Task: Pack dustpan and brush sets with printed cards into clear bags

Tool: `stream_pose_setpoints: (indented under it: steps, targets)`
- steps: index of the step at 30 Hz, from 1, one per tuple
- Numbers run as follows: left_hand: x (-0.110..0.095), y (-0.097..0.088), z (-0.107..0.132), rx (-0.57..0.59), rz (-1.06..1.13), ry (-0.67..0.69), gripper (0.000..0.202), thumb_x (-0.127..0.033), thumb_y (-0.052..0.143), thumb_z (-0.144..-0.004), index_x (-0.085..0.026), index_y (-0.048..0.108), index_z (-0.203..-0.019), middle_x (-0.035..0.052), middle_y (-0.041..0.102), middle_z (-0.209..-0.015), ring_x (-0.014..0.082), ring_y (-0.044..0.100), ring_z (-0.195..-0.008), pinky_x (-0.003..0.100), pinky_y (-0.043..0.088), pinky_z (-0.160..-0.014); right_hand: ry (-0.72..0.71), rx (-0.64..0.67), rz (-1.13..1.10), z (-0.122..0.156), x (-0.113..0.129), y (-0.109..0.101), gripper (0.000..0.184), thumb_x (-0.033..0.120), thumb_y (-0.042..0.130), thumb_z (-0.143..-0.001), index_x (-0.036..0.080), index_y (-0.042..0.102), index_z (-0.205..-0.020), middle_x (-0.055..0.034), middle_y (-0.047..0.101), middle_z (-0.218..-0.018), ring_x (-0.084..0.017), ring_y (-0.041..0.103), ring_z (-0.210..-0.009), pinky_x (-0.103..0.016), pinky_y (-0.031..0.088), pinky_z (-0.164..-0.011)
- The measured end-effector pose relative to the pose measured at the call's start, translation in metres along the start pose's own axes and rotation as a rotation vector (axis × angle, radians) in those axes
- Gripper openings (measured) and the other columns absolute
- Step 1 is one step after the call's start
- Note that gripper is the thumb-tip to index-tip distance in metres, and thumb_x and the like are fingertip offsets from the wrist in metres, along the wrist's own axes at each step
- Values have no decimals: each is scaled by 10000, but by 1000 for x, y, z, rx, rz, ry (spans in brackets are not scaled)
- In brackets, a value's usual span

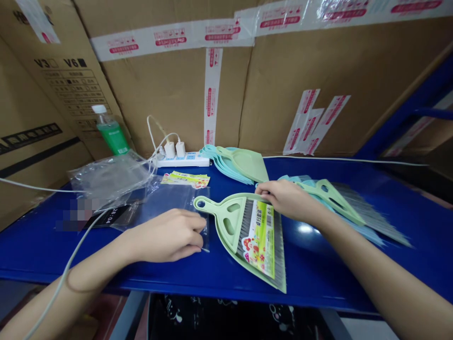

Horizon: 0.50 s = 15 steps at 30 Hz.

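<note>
A light green dustpan (220, 234) lies on the blue table, with its handle pointing left. A small brush with grey bristles (279, 245) is nested in it, and a printed card (261, 238) with a mushroom picture lies over the bristles. My right hand (283, 200) pinches the far rim of the dustpan, fingertips partly hidden. To the left of the handle, my left hand (173, 236) is closed at the open-looking edge of a clear plastic bag (166, 198), which lies flat beneath it.
Behind are stacked dustpans (247, 163), a power strip (198, 159) with chargers, and printed cards (186, 178). More brushes (339, 203) lie at right. Plastic bags (109, 177), a phone (115, 215), a green bottle (113, 132) and a white cable (76, 252) are at left. Cardboard boxes (159, 85) form the back.
</note>
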<state>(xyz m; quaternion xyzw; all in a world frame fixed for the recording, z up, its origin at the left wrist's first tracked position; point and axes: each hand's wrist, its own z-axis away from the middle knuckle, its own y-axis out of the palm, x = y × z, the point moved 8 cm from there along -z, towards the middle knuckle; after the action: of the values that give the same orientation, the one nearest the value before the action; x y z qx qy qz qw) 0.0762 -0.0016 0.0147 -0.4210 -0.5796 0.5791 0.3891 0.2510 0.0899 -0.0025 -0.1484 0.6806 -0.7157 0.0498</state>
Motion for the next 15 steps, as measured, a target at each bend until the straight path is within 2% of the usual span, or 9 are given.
stream_pose_setpoints:
  steps: [5, 11, 15]
  targets:
    - [-10, -1, -2, -40, -95, 69, 194, -141, 500, -876, -173, 619, -727, -3, 506, -682, 135, 454, -610, 264, 348, -525, 2, 14, 10, 1, 1, 1, 253, 90, 418, -842, 206, 631, -769, -26, 698, -792, -177, 597, -714, -260, 332, -602]
    - [-16, -14, 0, -257, -258, 67, 328, -161, 359, -947, -169, 640, -777, 8, 495, -670, 133, 425, -586, 261, 321, -504, -44, 22, 16, 0, -2, 3, 271, 82, 396, -831, 200, 628, -757, -36, 698, -790, -178, 608, -720, -259, 337, -592]
    - [-17, -15, -1, -307, -345, 49, 389, -171, 315, -964, -176, 644, -756, 3, 472, -634, 127, 415, -559, 255, 323, -485, -75, 22, 21, 2, -1, 2, 277, 77, 390, -814, 201, 628, -745, -38, 692, -763, -178, 610, -695, -258, 339, -573]
